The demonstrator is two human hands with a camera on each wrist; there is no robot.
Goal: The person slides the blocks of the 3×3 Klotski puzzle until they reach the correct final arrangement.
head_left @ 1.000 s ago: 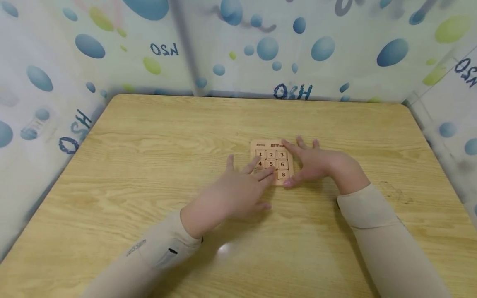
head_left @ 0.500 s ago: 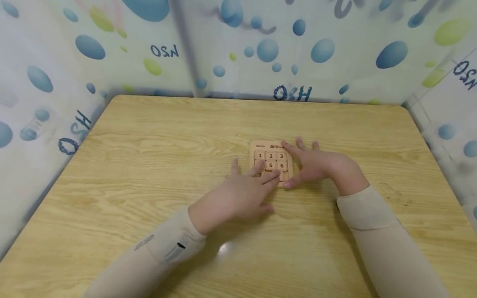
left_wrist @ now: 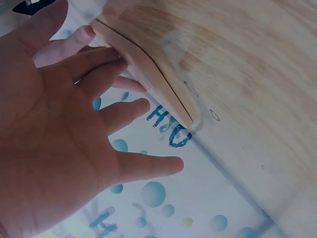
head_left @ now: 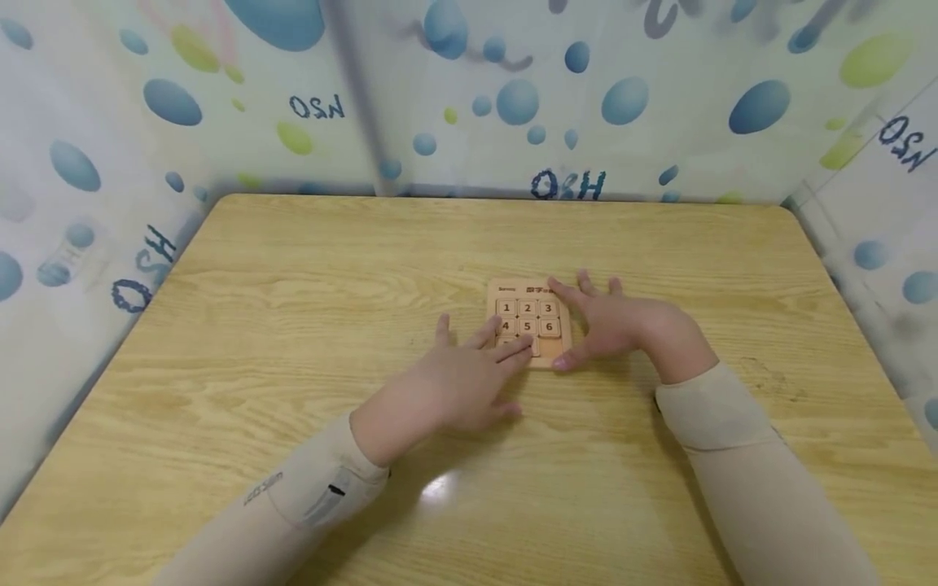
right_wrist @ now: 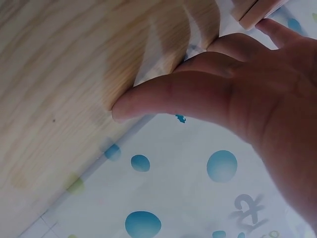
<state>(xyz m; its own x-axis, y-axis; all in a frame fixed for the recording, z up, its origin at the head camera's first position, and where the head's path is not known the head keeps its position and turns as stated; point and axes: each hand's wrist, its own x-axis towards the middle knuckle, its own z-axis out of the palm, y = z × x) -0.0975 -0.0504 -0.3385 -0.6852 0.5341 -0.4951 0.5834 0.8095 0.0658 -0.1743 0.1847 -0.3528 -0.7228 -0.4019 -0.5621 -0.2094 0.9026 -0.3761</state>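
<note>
A wooden number sliding puzzle lies flat on the table, with tiles 1 to 6 readable in its upper two rows. Its bottom-right slot holds no tile. My left hand reaches over from the lower left, fingers spread and fairly straight, fingertips on the left and bottom-middle tiles, hiding part of the bottom row. My right hand holds the board at its right side, index finger at the top edge and thumb at the lower corner. The left wrist view shows the board's edge beyond the left palm.
The wood-grain table extends around the puzzle on all sides. Behind and beside it stands a pale wall covering with blue and green drops and lettering. Both forearms wear beige sleeves.
My left fingers have slid tile 8 from the bottom-right slot leftward into the bottom-middle one. That hand has drawn back slightly left over the last half second. My right hand keeps its hold.
</note>
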